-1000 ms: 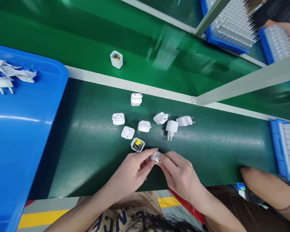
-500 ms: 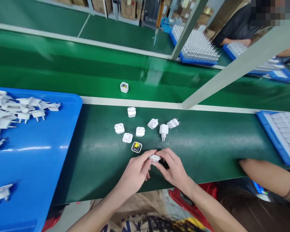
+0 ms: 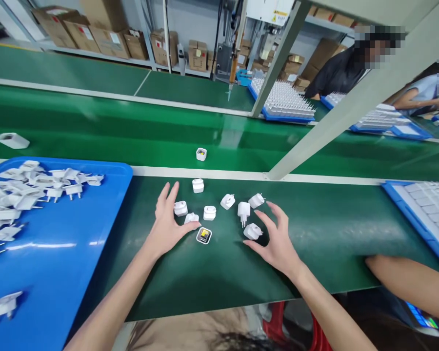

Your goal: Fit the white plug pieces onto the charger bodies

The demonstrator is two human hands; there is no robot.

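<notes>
So, my left hand (image 3: 165,226) spreads open beside some white plugs (image 3: 181,208); my right hand (image 3: 280,243), also open, brackets another plug (image 3: 253,231).

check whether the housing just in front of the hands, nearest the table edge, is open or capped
Open: the housing shows its yellow and black insides within a white rim.

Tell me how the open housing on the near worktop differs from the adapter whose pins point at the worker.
The open housing stands mouth up, a yellow part showing inside; the adapter lies down, showing no opening. The adapter shows pins; the open housing shows none. Both are white and sit on the green worktop.
</notes>
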